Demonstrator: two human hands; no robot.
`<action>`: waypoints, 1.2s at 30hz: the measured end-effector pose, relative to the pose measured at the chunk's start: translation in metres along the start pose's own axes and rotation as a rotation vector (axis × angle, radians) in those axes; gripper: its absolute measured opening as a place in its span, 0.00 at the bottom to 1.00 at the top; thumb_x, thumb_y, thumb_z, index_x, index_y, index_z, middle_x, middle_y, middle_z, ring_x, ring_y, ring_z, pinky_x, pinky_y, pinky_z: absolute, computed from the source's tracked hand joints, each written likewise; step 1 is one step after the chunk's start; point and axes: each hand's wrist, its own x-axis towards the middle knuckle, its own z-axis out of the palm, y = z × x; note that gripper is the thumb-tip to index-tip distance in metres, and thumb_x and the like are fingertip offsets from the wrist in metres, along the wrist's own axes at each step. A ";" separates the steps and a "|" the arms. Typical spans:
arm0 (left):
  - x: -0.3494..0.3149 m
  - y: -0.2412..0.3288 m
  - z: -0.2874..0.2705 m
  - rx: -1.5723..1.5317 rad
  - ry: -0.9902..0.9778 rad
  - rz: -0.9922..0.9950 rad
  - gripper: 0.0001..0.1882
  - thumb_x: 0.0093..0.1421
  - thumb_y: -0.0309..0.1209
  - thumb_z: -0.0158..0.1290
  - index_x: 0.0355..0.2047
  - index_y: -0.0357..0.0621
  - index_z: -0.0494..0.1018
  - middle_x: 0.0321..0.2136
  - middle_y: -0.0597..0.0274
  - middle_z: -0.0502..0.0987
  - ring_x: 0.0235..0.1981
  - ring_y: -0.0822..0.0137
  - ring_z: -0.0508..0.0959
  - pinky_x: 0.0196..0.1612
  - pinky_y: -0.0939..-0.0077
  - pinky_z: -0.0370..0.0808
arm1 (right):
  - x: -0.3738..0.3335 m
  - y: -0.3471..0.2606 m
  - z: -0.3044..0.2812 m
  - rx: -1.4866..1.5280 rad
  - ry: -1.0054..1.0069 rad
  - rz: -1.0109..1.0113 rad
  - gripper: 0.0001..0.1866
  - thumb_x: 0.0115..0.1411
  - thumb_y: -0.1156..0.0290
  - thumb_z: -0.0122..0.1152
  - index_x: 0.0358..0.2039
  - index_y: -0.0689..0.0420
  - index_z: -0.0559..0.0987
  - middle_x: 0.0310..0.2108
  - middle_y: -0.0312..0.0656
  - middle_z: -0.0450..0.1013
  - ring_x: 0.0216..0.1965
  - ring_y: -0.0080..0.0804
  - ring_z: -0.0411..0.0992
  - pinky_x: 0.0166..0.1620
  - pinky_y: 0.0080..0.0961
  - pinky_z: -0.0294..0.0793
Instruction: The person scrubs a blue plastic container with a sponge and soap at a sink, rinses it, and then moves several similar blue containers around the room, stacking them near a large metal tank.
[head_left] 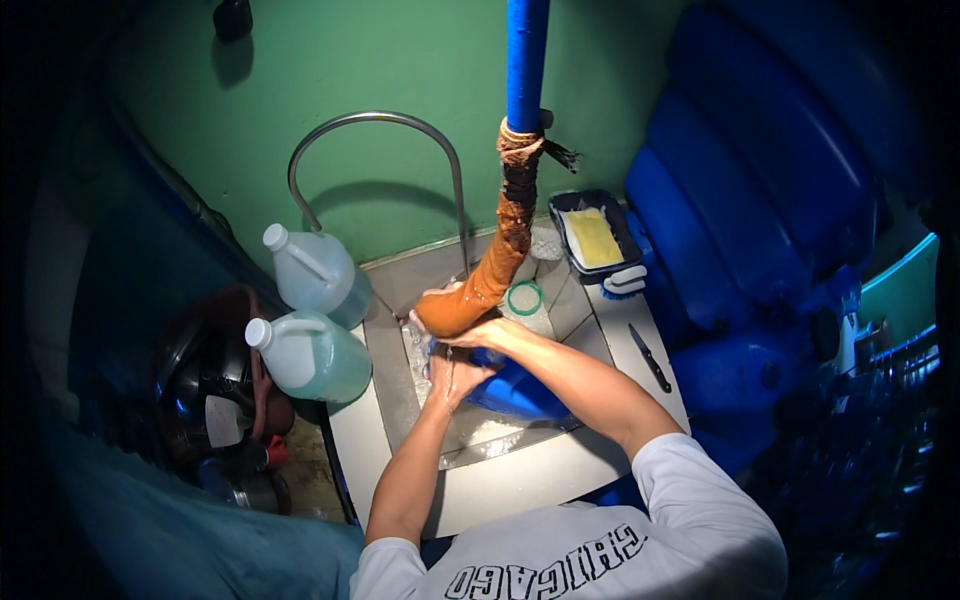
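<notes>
An orange-brown cloth sleeve [480, 300] covers the lower end of an upright blue pipe [526, 65] and bends left over the sink [405, 385]. My right hand [472, 334] cups the sleeve's end from beneath, with fingertips showing past its far and left edges. Just below it is my left hand [462, 374], wet, with water running over the wrist. It is beside a blue plastic container [520, 390] in the sink. The left fingers are mostly hidden under the right hand and the sleeve.
Two translucent jugs of bluish liquid [320, 270] stand left of the sink. A curved metal faucet [385, 117] rises behind. On the right are a dark tray with a yellow sponge [592, 238], a brush [625, 283] and a black-handled knife [650, 358]. A large blue tank [745, 180] stands beyond.
</notes>
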 end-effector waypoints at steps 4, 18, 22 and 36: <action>0.009 0.005 -0.019 -0.063 0.280 0.252 0.32 0.44 0.51 0.69 0.42 0.42 0.76 0.53 0.49 0.76 0.47 0.50 0.80 0.48 0.59 0.78 | -0.041 -0.017 -0.017 -0.364 0.037 0.029 0.34 0.58 0.34 0.53 0.51 0.50 0.75 0.52 0.56 0.70 0.56 0.59 0.65 0.60 0.51 0.59; 0.053 0.137 -0.170 -0.520 0.304 0.492 0.27 0.34 0.40 0.78 0.13 0.38 0.69 0.50 0.49 0.77 0.41 0.68 0.78 0.37 0.76 0.76 | -0.362 0.039 -0.042 1.146 0.997 0.923 0.40 0.59 0.45 0.61 0.64 0.55 0.65 0.62 0.45 0.66 0.62 0.37 0.64 0.63 0.37 0.65; 0.001 0.174 -0.162 -0.644 0.008 0.227 0.27 0.37 0.44 0.78 0.19 0.39 0.73 0.48 0.49 0.77 0.40 0.66 0.79 0.38 0.75 0.76 | -0.441 0.026 -0.020 1.261 1.095 0.954 0.39 0.61 0.45 0.59 0.65 0.56 0.64 0.63 0.44 0.65 0.62 0.35 0.64 0.64 0.35 0.64; -0.017 0.119 -0.157 -0.720 -0.096 0.260 0.27 0.65 0.43 0.52 0.55 0.31 0.69 0.56 0.49 0.68 0.49 0.63 0.72 0.59 0.67 0.63 | -0.371 0.053 0.082 1.624 1.011 1.040 0.36 0.68 0.48 0.50 0.69 0.56 0.59 0.67 0.40 0.61 0.63 0.30 0.63 0.65 0.30 0.63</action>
